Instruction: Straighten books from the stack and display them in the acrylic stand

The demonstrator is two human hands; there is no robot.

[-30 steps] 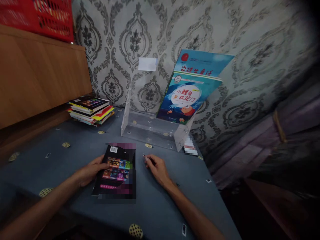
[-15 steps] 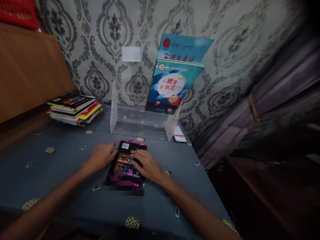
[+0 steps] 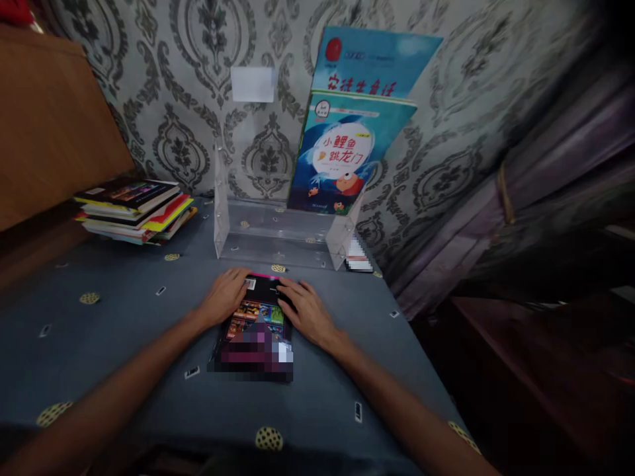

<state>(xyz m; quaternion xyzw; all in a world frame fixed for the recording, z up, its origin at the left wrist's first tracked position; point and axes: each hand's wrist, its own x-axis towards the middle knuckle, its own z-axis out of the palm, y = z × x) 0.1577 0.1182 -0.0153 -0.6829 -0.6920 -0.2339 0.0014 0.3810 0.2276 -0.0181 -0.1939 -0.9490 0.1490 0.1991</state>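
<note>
A dark book point(image 3: 257, 314) lies on the table with its back cover up, showing a barcode, a pink top edge and rows of small colourful pictures. Its lower part is blurred out. My left hand point(image 3: 227, 295) rests over the book's upper left edge, fingers stretched onto the cover and partly over the barcode. On the opposite side my right hand point(image 3: 308, 312) lies with its fingers spread across the upper right edge. Both hands touch the book without a visible grip; the thumbs' undersides are hidden.
Behind the book stands a clear acrylic rack point(image 3: 278, 250); two blue picture books, the front one point(image 3: 342, 158) with a fish, lean in its right side. A book stack point(image 3: 133, 208) sits at the back left beside a wooden panel point(image 3: 54, 125). The patterned tablecloth point(image 3: 143, 291) ends at a right edge.
My left hand has moved right and up onto the book's upper left edge. My right hand has shifted from the cover's middle toward its right edge. The view has tilted down slightly.
</note>
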